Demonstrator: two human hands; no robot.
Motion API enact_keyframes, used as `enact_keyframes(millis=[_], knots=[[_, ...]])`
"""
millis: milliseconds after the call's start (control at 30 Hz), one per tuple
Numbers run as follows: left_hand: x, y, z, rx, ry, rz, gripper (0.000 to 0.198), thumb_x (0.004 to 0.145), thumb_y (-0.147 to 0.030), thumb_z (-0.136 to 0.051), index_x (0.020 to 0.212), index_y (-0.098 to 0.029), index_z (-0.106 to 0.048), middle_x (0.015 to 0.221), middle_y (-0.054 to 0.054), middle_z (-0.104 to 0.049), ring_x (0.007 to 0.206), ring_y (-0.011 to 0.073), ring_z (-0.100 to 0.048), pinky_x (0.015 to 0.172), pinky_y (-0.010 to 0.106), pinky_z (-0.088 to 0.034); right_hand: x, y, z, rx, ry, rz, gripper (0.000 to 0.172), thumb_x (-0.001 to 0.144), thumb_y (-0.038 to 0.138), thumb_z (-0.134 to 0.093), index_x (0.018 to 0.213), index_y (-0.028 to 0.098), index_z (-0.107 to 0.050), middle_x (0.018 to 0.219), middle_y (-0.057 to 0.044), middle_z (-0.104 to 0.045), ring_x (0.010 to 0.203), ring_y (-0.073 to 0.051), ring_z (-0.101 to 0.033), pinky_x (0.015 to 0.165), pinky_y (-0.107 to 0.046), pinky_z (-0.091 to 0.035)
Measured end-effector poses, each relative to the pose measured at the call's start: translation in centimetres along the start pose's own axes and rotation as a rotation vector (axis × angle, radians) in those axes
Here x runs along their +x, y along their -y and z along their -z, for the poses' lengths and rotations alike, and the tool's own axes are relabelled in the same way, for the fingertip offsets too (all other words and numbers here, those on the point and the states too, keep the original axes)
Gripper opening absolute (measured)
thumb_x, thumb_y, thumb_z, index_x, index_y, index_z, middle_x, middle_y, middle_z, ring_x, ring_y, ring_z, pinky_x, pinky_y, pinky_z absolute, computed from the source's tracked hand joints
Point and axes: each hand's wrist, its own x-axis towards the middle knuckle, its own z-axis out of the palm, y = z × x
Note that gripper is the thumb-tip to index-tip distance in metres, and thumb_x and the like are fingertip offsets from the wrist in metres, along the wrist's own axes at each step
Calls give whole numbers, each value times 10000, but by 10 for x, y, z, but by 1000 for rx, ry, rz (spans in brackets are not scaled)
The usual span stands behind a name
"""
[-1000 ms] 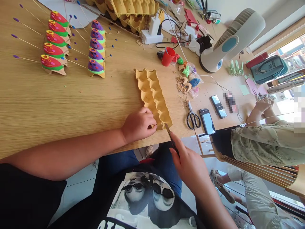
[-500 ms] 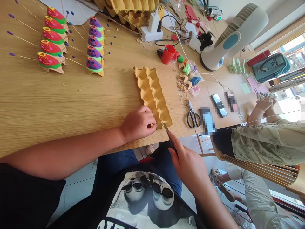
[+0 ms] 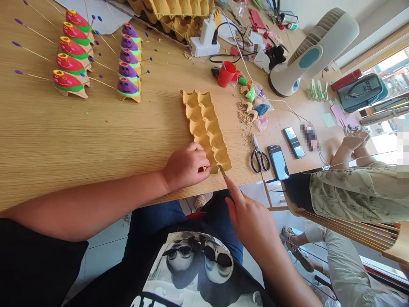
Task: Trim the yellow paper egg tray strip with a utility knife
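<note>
A yellow egg carton [image 3: 208, 128], two cups wide, lies on the table with its near end towards me. My left hand [image 3: 189, 166] is closed on the carton's near left edge, fingertips curled against the cup there. In my right hand [image 3: 247, 213] is a knife [image 3: 223, 171], its handle mostly hidden by the fingers. The blade's tip touches the near end of the carton, between the two rows of cups.
Painted carton pieces, red [image 3: 67, 80] and purple [image 3: 128, 85], stand in rows at the left. Scissors [image 3: 259, 157], a phone [image 3: 279, 162], a red cup [image 3: 226, 73] and a fan [image 3: 313, 51] are at the right. A person [image 3: 348, 187] sits at the far right.
My right hand and the knife have shifted very slightly at the carton's near end. My left hand keeps its place on the carton.
</note>
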Motion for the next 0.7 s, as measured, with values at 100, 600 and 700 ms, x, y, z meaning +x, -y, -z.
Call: enact_keyframes(millis=[100, 600, 700], knots=[[0, 0, 0, -5, 0, 9, 185, 862, -289, -647, 719, -232, -749, 808, 36, -734, 971, 220, -621, 700, 329, -491, 0, 0, 2, -10, -1, 4, 583, 1045, 271, -435, 1601, 282, -262, 901, -6, -772, 706, -176, -716, 508, -260, -354], [-2, 0, -1, -11, -11, 12, 193, 863, -291, -635, 722, -237, -755, 768, 31, -719, 983, 224, -612, 707, 332, -492, 14, -9, 55, -218, 97, 105, 556, 1032, 322, -466, 1571, 270, -340, 749, -21, -753, 669, -227, -727, 503, -270, -321], [-3, 0, -2, -18, -10, 11, 188, 865, -291, -632, 740, -235, -760, 767, 30, -717, 994, 227, -608, 726, 337, -505, 16, -11, 61, -230, 104, 118, 541, 1028, 317, -471, 1558, 274, -372, 789, -22, -765, 708, -232, -733, 518, -282, -332]])
